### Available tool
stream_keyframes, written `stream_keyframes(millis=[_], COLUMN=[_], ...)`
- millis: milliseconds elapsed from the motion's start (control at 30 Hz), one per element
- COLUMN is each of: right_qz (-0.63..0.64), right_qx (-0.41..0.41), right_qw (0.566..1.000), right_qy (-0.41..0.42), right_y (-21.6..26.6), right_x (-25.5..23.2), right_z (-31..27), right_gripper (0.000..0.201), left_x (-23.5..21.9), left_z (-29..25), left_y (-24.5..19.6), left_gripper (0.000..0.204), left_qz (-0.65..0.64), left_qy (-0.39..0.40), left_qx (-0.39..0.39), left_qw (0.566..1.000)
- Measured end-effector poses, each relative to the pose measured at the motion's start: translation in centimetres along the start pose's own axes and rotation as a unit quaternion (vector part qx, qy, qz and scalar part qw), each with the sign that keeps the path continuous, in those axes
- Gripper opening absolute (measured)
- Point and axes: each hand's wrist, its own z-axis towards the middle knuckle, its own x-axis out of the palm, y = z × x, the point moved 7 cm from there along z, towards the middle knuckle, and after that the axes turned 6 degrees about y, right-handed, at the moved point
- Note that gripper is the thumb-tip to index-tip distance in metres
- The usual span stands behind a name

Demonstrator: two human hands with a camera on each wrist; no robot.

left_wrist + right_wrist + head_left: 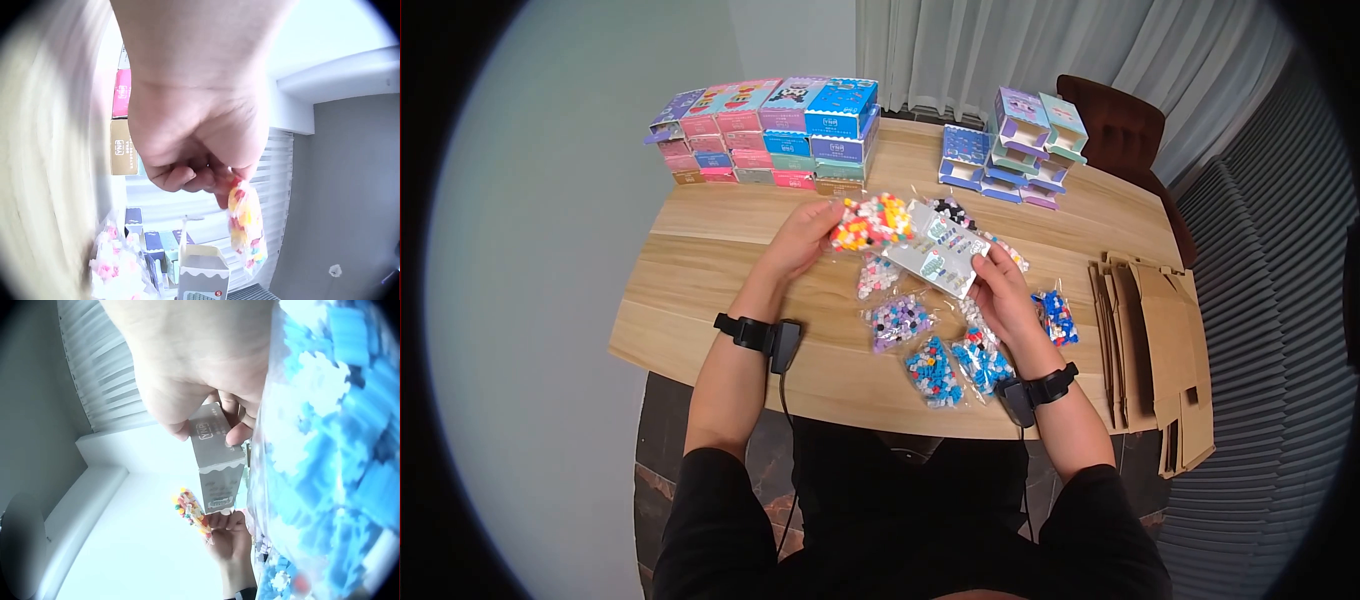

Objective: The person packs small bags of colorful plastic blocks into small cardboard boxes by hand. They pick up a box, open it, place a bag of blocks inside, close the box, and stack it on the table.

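Note:
The left hand (808, 238) pinches a clear bag of red, yellow and white pieces (872, 222); in the left wrist view the bag (247, 228) hangs from the fingertips of the left hand (194, 144). A grey box (940, 250) is gripped at its right end by the right hand (1003, 292), directly beside the bag. In the right wrist view the right hand (206, 381) has thumb and fingers on opposite sides of the grey box (215, 456). The left wrist view shows an open flap on the box (203, 275). Bags of blue and white pieces (933, 372) lie below the hands.
Stacked coloured boxes (750, 130) stand at the back left, and open boxes (1010, 150) at the back right. Flattened brown cardboard (1165, 350) lies at the right edge of the table (700, 280). More bags of pieces (1055, 317) lie around the right hand.

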Motion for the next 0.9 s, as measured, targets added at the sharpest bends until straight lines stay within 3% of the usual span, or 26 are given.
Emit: stream_keyframes(millis=[100,200,400,900], right_qz=[-0.017,-0.017,0.055,0.052], right_qx=[-0.003,0.001,-0.002,-0.005], right_qw=[1.000,1.000,0.998,0.998], right_qy=[0.008,0.013,0.029,0.035], right_y=[-0.3,-0.1,0.2,0.3], right_x=[-0.2,-0.1,0.2,-0.1], right_z=[0.2,0.0,-0.1,-0.2], right_gripper=[0.045,0.046,0.043,0.044], left_x=[-1.4,-0.9,0.4,-1.8], left_z=[0.0,0.0,0.0,-0.2], left_y=[2.2,1.8,-0.5,-1.3], left_gripper=[0.030,0.030,0.032,0.027], left_qz=[0.044,0.055,0.003,0.108], left_qy=[0.058,0.067,-0.026,-0.067], left_qx=[-0.053,-0.060,-0.011,0.032], left_qw=[0.996,0.994,1.000,0.991])
